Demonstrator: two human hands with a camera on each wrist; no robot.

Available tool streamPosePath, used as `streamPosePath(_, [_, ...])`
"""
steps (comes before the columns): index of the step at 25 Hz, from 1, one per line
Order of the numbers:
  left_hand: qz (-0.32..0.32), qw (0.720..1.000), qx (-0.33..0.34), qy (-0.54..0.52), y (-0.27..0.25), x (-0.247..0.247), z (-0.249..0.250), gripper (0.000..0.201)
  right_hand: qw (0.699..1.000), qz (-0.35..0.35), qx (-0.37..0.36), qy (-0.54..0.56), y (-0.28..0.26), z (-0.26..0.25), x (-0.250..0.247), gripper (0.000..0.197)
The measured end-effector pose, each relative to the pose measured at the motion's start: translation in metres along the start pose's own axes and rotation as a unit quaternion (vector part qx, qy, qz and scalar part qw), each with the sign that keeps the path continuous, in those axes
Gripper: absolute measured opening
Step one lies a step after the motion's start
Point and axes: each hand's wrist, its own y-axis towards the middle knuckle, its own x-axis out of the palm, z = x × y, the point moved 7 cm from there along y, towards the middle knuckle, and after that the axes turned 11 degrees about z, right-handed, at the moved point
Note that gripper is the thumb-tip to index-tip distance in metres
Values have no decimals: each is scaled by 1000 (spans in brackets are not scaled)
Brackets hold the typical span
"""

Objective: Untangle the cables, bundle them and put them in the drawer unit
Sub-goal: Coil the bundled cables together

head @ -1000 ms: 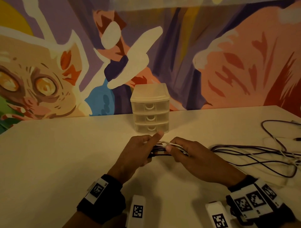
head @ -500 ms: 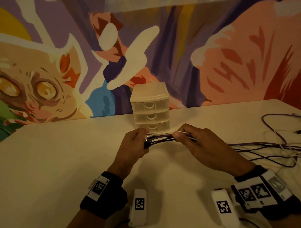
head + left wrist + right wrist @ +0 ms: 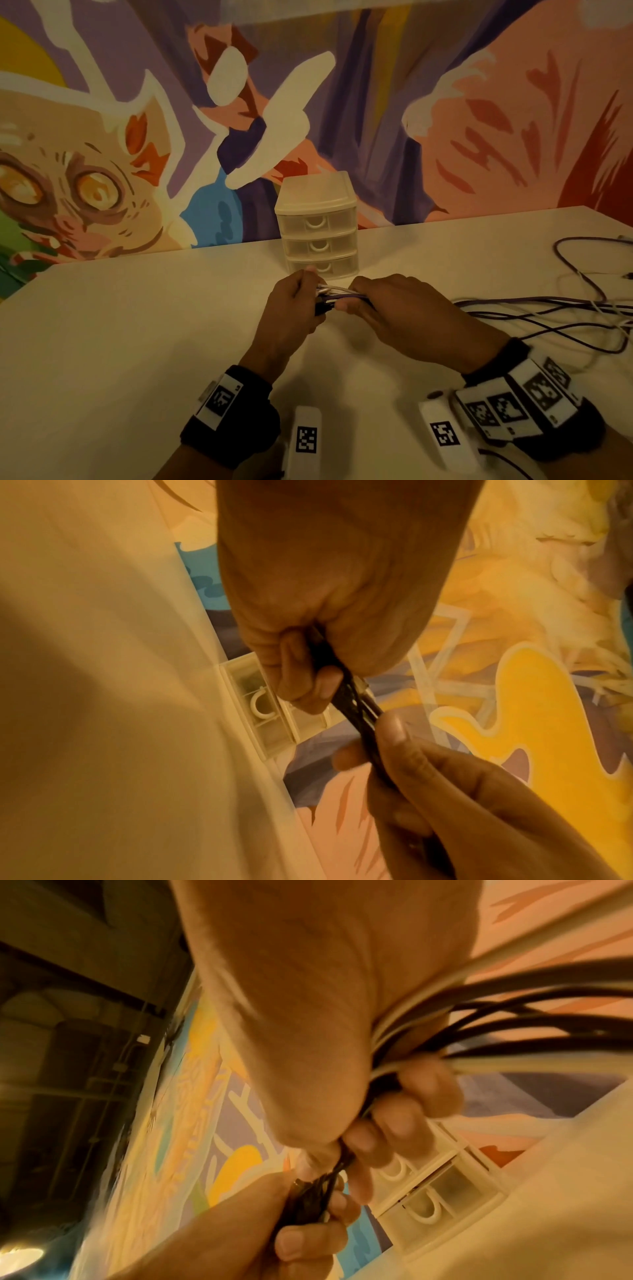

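Both hands hold one gathered bundle of purple, white and black cables [image 3: 337, 294] just above the table, in front of the drawer unit [image 3: 317, 224]. My left hand [image 3: 291, 308] grips the bundle's end, where dark plugs [image 3: 356, 696] stick out past the fingers. My right hand [image 3: 387, 308] pinches the same cables [image 3: 428, 1031] a short way to the right, thumb underneath. From there the cables [image 3: 548, 308] trail loose over the table to the right. The small translucent unit has three shut drawers with white loop handles [image 3: 262, 706].
The white table [image 3: 137, 342] meets a painted mural wall [image 3: 479, 120] right behind the drawer unit. More loose cable loops [image 3: 579, 270] lie near the table's right edge. Tagged bands sit on both wrists.
Both hands lifted the cable ends off the table towards the drawer unit, and the right hand slid back close to the left along the bundle. The trailing cables were drawn straighter.
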Motion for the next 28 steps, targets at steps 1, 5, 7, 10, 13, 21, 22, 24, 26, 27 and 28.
streamPosePath(1, [-13,999,-25,-32,0,0,0,42,1000,0,4,8,2,2,1,43])
streamPosePath(5, [-17,956,-172,-237,11,-18,-15,72,997,33,6,70,0,7,-8,46])
streamPosePath(7, [-46,925,-223,-304,8,-15,-19,85,995,39,5,94,-1,6,-9,46])
streamPosePath(10, [-67,913,-241,-322,-3,0,-17,83,994,44,-4,105,-1,4,-9,26])
streamPosePath(13, [-59,922,-212,-319,-3,6,-17,72,996,24,-9,88,-2,0,-6,18])
streamPosePath(21, [-45,970,-151,-186,-3,5,-7,68,999,-14,-6,34,6,1,2,46])
streamPosePath(22, [-55,981,-119,-143,-3,4,-4,74,999,-18,-4,39,6,-1,2,48])
streamPosePath(24, [-40,994,-54,-82,-2,-3,0,63,998,-23,-2,51,5,-6,2,50])
streamPosePath(26, [1,996,-18,-86,-1,-12,0,37,998,-26,6,53,2,-5,2,55])
streamPosePath(27, [17,995,-12,-94,2,-17,-1,32,998,-29,22,55,0,0,0,59])
streamPosePath(28, [27,995,-14,-100,4,-21,-2,31,996,-32,45,63,-3,9,-3,62])
